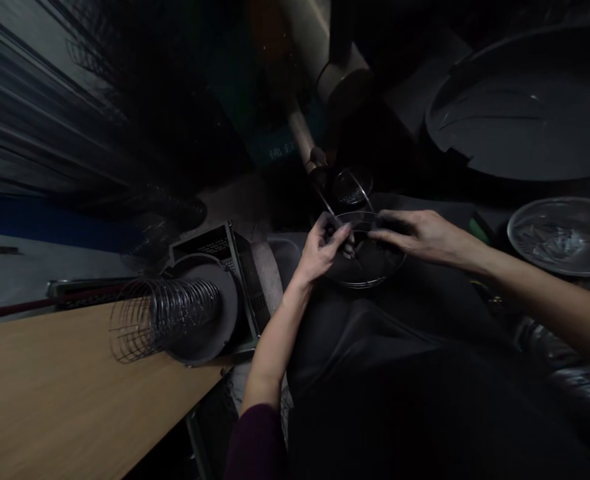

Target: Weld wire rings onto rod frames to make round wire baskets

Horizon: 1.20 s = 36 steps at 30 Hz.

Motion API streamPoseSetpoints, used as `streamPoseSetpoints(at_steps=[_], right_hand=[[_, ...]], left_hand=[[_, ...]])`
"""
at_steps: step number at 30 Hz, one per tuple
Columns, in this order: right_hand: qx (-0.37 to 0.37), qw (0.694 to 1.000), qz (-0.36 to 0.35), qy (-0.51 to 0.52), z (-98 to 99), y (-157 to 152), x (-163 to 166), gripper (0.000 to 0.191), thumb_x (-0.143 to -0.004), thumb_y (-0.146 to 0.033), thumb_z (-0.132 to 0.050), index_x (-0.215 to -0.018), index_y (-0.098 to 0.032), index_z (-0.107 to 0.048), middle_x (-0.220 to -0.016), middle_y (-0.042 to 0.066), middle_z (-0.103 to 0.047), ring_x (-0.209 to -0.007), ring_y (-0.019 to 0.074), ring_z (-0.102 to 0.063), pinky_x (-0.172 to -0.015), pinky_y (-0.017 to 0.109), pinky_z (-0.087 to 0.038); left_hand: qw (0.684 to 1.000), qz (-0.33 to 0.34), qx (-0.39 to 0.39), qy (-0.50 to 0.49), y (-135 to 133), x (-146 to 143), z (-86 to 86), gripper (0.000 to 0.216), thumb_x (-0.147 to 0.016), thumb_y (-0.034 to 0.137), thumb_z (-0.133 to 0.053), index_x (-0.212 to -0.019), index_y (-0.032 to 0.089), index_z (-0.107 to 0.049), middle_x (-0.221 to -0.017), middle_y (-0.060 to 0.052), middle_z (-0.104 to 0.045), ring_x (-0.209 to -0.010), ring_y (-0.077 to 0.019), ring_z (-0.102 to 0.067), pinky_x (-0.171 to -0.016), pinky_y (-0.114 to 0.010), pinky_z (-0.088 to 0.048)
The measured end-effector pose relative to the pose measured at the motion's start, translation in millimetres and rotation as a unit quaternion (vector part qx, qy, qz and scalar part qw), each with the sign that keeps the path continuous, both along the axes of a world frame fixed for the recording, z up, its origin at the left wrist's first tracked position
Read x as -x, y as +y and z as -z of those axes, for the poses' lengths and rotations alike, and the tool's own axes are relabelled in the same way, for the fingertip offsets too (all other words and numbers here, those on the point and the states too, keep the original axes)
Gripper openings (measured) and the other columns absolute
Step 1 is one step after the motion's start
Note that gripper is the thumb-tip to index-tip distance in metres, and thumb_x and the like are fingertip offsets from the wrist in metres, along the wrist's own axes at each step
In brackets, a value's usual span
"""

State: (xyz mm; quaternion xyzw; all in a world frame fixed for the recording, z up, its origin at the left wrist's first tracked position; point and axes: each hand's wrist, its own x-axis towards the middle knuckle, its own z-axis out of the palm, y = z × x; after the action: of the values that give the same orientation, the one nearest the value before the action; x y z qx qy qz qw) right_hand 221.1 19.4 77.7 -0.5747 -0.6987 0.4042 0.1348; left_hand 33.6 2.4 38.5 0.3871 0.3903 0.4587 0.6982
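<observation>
Left hand [322, 250]: fingers [335, 233] pinched narrow on a thin wire [326, 203] at the rim of a round wire frame [369, 283]. Frame rests on the dark-clothed lap [369, 333], directly below both sets of fingers. Right hand [419, 233]: fingers [382, 223] extended onto the frame's upper rim; grip unclear in low light. Beyond the right fingers, a large dark round tray [519, 120]. Left of the left fingers, stacked wire rings [165, 320] at the edge of the wooden table [59, 387].

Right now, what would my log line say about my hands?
left hand: pinching round wire frame | right hand: on its rim | nearby: wire coil
</observation>
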Motion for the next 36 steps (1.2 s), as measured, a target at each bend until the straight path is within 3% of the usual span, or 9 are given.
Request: streamPoseSetpoints(at_steps=[10,14,18,22,26,29,31,34,36], right_hand=[[-0.022,0.998,-0.063,0.016,1.1,-8,7,0.023,-0.085,-0.036,-0.066,-0.101,-0.022,-0.071,-0.092,0.002,-0.068,-0.082,0.0206,-0.064,-0.079,0.028,-0.049],[-0.109,0.989,-0.1,0.002,7.2,-13,9,0.035,-0.093,-0.042,-0.051,-0.111,-0.017,-0.066,-0.102,0.005,-0.067,-0.089,0.022,-0.065,-0.08,0.03,-0.051],[-0.163,0.977,-0.135,0.007,15.2,-11,-2,0.047,-0.097,-0.05,-0.04,-0.109,-0.013,-0.067,-0.105,0.008,-0.066,-0.093,0.0233,-0.064,-0.084,0.032,-0.052],[-0.151,0.977,-0.149,0.012,4.3,11,-36,0.045,-0.096,-0.052,-0.045,-0.101,-0.015,-0.071,-0.097,0.008,-0.068,-0.086,0.0199,-0.065,-0.08,0.03,-0.053],[-0.225,0.971,-0.069,-0.047,-19.3,46,-47,0.023,-0.095,-0.025,-0.056,-0.113,-0.013,-0.066,-0.108,0.008,-0.065,-0.099,0.0155,-0.061,-0.093,0.029,-0.047],[-0.23,0.964,-0.12,-0.064,-30.9,68,-26,0.047,-0.089,-0.009,-0.061,-0.134,-0.015,-0.051,-0.134,0.009,-0.049,-0.124,0.0152,-0.046,-0.106,0.032,-0.037],[-0.206,0.965,-0.152,-0.065,-35.4,76,-13,0.052,-0.086,-0.005,-0.061,-0.136,-0.013,-0.047,-0.14,0.01,-0.043,-0.13,0.0152,-0.039,-0.109,0.032,-0.034],[-0.149,0.974,-0.161,-0.055,-40.5,78,-10,0.034,-0.086,-0.003,-0.059,-0.119,-0.011,-0.059,-0.119,0.008,-0.059,-0.11,0.013,-0.055,-0.099,0.028,-0.042],[-0.096,0.985,-0.145,-0.013,-43.6,73,-15,0.028,-0.085,-0.005,-0.061,-0.112,-0.014,-0.063,-0.104,0.005,-0.064,-0.094,0.0121,-0.061,-0.09,0.025,-0.047]], left_hand=[[0.998,-0.015,-0.004,0.057,-13,16,1.6,0.038,-0.08,0.052,-0.063,-0.08,0.019,-0.045,-0.069,0.004,-0.056,-0.056,-0.007,-0.054,-0.058,-0.022,-0.047],[0.99,0.04,-0.058,0.122,5,1,-5.0,0.032,-0.082,0.048,-0.061,-0.088,0.017,-0.054,-0.084,0.0,-0.06,-0.083,-0.0124,-0.058,-0.082,-0.026,-0.045],[0.998,0.015,-0.027,0.057,18,-15,-9.3,0.036,-0.085,0.045,-0.056,-0.107,0.016,-0.056,-0.096,-0.004,-0.064,-0.097,-0.0164,-0.059,-0.091,-0.029,-0.043],[1.0,0.005,0.01,-0.012,17,-20,-11.6,0.035,-0.084,0.043,-0.059,-0.1,0.013,-0.059,-0.081,-0.004,-0.066,-0.085,-0.0155,-0.063,-0.08,-0.026,-0.046],[0.999,0.021,0.045,-0.02,7,-16,-27.6,0.034,-0.085,0.044,-0.057,-0.098,0.012,-0.058,-0.066,0.0,-0.062,-0.061,-0.0097,-0.058,-0.063,-0.022,-0.045],[0.998,0.055,0.021,-0.025,0,-8,-50.3,0.038,-0.085,0.048,-0.057,-0.097,0.012,-0.06,-0.058,0.004,-0.053,-0.053,-0.0064,-0.05,-0.054,-0.019,-0.039],[0.997,0.077,0.007,-0.028,-2,1,-65.4,0.04,-0.084,0.05,-0.058,-0.095,0.012,-0.061,-0.053,0.007,-0.042,-0.046,-0.0038,-0.039,-0.047,-0.017,-0.031],[0.998,0.056,0.02,-0.012,-1,23,-77.6,0.04,-0.08,0.05,-0.063,-0.086,0.01,-0.063,-0.051,0.009,-0.032,-0.043,-0.0015,-0.025,-0.042,-0.017,-0.019],[0.999,0.016,0.039,0.0,4,39,-75.2,0.039,-0.077,0.049,-0.068,-0.083,0.011,-0.063,-0.05,0.009,-0.03,-0.042,-0.001,-0.022,-0.041,-0.017,-0.017]])
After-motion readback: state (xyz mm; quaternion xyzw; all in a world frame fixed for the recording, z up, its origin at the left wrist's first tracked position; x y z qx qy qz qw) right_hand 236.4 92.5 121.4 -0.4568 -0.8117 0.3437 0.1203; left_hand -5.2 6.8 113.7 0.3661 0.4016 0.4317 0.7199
